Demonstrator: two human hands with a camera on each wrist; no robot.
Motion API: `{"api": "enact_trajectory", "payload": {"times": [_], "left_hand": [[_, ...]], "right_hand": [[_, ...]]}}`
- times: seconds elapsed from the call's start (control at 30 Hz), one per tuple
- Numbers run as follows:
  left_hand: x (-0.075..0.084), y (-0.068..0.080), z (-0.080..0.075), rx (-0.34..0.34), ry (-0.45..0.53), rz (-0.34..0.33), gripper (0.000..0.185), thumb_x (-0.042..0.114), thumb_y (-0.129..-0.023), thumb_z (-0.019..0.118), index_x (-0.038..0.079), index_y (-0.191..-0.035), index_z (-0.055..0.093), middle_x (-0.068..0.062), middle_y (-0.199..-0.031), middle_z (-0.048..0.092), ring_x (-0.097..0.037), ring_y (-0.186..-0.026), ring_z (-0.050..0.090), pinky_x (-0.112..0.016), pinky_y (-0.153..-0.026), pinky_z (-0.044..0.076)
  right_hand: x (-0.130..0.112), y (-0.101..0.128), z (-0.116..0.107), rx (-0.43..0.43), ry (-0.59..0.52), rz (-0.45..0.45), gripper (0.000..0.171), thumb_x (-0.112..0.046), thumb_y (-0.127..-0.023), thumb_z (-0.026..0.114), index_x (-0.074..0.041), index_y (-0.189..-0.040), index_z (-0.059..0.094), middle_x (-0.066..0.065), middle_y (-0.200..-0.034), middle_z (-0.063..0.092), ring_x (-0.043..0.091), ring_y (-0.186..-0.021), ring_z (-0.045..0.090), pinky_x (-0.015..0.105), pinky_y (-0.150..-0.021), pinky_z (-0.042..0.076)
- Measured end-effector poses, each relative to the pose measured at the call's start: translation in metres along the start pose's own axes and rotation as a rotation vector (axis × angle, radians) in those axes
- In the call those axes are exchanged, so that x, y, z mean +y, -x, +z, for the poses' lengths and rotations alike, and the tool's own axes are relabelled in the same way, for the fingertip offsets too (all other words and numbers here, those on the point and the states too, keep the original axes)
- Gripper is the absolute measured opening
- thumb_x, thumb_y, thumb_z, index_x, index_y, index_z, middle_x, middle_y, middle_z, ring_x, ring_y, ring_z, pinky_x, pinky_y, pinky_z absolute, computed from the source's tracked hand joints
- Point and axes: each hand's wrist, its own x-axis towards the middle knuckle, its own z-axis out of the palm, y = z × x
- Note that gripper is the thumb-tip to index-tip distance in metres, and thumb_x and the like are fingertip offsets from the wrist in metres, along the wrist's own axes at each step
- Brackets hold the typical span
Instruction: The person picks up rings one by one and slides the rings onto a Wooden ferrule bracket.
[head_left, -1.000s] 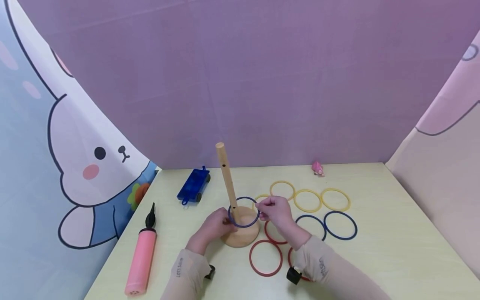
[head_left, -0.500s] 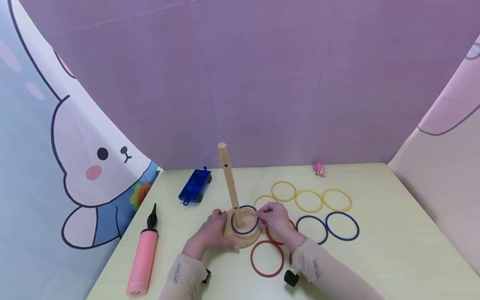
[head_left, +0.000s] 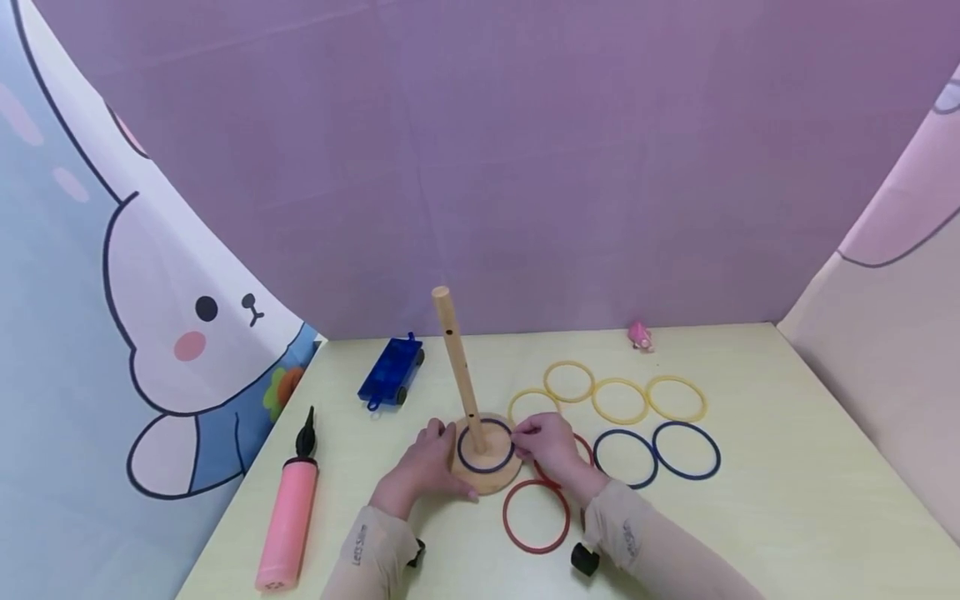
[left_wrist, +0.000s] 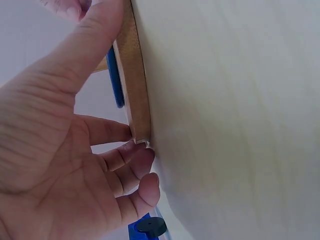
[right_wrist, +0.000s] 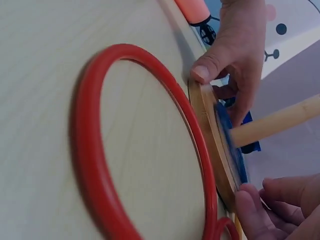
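Left hand (head_left: pixel 427 467) grips the wooden base (head_left: pixel 487 483); right hand (head_left: pixel 551 446) touches a blue ring (head_left: pixel 486 472) around the peg (head_left: pixel 460 358) (fingers pinching, I can't tell). Best settled flat, base steady.

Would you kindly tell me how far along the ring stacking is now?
Done: one blue ring already encircles the wooden peg, low down by the round base. In hand: the right hand is at that ring's edge, though whether it pinches it is unclear; the left hand holds the base's rim. Remaining, it seems: four yellow rings, two other blue rings and the red rings, all lying on the table.
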Motion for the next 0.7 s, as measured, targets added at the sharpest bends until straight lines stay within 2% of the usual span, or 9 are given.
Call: {"api": "enact_trajectory", "payload": {"times": [0.23, 0.33, 0.47, 0.57, 0.7], "left_hand": [[-0.001, 0.0, 0.0, -0.001, 0.024, -0.016, 0.126, 0.057, -0.052, 0.091, -0.001, -0.149, 0.034, -0.015, -0.129, 0.041, -0.03, -0.116, 0.044, -0.05, -0.098, 0.043], [-0.001, 0.001, 0.0, 0.004, 0.039, -0.015, 0.126, 0.055, -0.052, 0.091, -0.002, -0.149, 0.034, -0.016, -0.129, 0.041, -0.031, -0.117, 0.043, -0.051, -0.099, 0.043], [-0.002, 0.001, 0.0, 0.002, 0.05, -0.017, 0.126, 0.055, -0.053, 0.091, -0.001, -0.149, 0.033, -0.015, -0.13, 0.04, -0.031, -0.118, 0.043, -0.051, -0.099, 0.043], [-0.002, 0.001, 0.0, -0.001, 0.057, -0.019, 0.125, 0.055, -0.053, 0.091, -0.001, -0.149, 0.033, -0.015, -0.131, 0.04, -0.03, -0.118, 0.043, -0.05, -0.1, 0.042], [-0.002, 0.001, 0.0, -0.002, 0.067, -0.016, 0.126, 0.055, -0.053, 0.091, -0.001, -0.149, 0.033, -0.016, -0.131, 0.04, -0.031, -0.119, 0.043, -0.051, -0.1, 0.042]], "right_hand": [[-0.003, 0.008, -0.03, 0.039, 0.174, -0.066, 0.004, -0.003, -0.085, 0.071, 0.0, -0.085, 0.073, 0.01, -0.074, 0.07, 0.019, -0.06, 0.064, 0.029, -0.055, 0.053], [-0.001, 0.012, -0.045, 0.067, 0.26, -0.057, 0.004, -0.005, -0.084, 0.074, -0.001, -0.084, 0.073, 0.006, -0.073, 0.069, 0.015, -0.057, 0.061, 0.028, -0.053, 0.051], [0.004, 0.014, -0.063, 0.082, 0.321, -0.02, 0.004, -0.006, -0.083, 0.075, -0.003, -0.083, 0.073, 0.003, -0.07, 0.067, 0.014, -0.056, 0.06, 0.028, -0.052, 0.05], [0.01, 0.014, -0.072, 0.103, 0.37, -0.028, 0.004, -0.005, -0.082, 0.076, -0.004, -0.084, 0.073, 0.003, -0.072, 0.067, 0.015, -0.058, 0.06, 0.029, -0.053, 0.05], [0.017, 0.011, -0.081, 0.154, 0.492, -0.077, 0.006, -0.005, -0.079, 0.077, -0.005, -0.084, 0.073, 0.001, -0.076, 0.067, 0.014, -0.064, 0.059, 0.031, -0.06, 0.05]]}}
